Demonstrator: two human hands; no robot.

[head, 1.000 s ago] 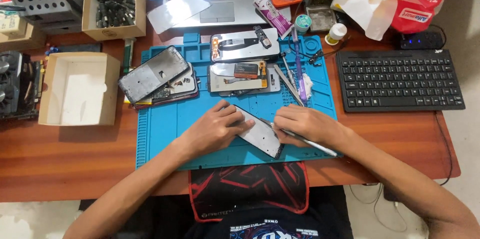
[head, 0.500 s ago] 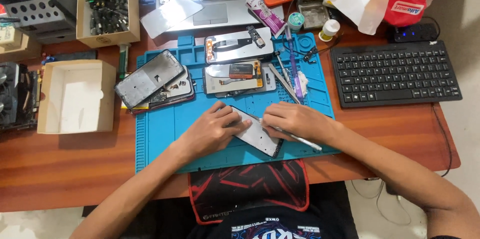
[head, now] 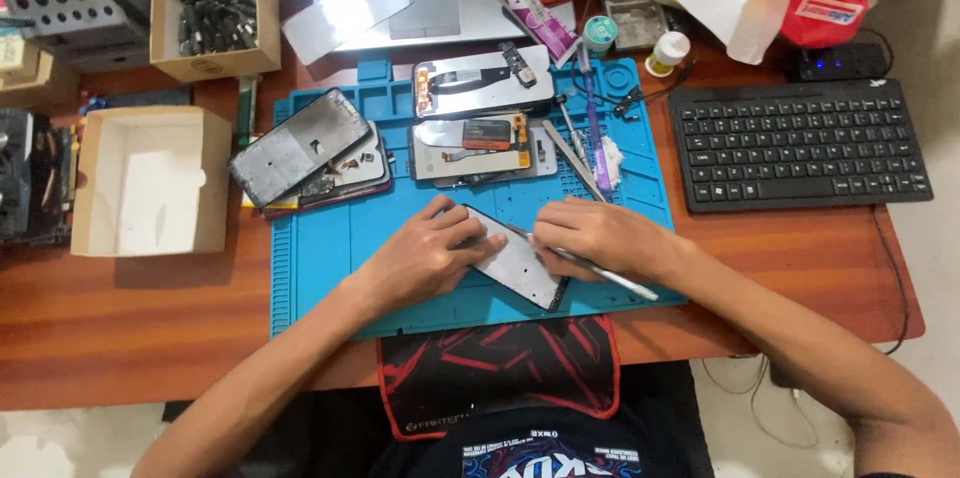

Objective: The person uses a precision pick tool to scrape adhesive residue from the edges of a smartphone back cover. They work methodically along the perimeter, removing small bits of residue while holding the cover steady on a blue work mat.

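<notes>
A: Where is the flat grey phone panel (head: 520, 263) we see under the hands?

B: We see it lying slantwise on the blue silicone repair mat (head: 330, 268), near the mat's front edge, between both hands. The left hand (head: 425, 256) lies flat over its upper left end, fingers spread and pressing down, so that grip is a hold-down and not a closed grasp.

A: And the right hand (head: 595, 236)?

B: Its grip is closed around a thin silver metal tool (head: 600, 273), whose tip meets the panel's upper right edge while the shaft runs out under the palm toward the right.

A: What lies about them?

B: Behind the hands we see two opened phone bodies (head: 480, 113) on the mat, a stack of dark phone screens (head: 305, 150) to the left, and a black keyboard (head: 800, 143) on the wooden worktop (head: 150, 318) to the right. An open white cardboard box (head: 150, 183) sits far left.
</notes>
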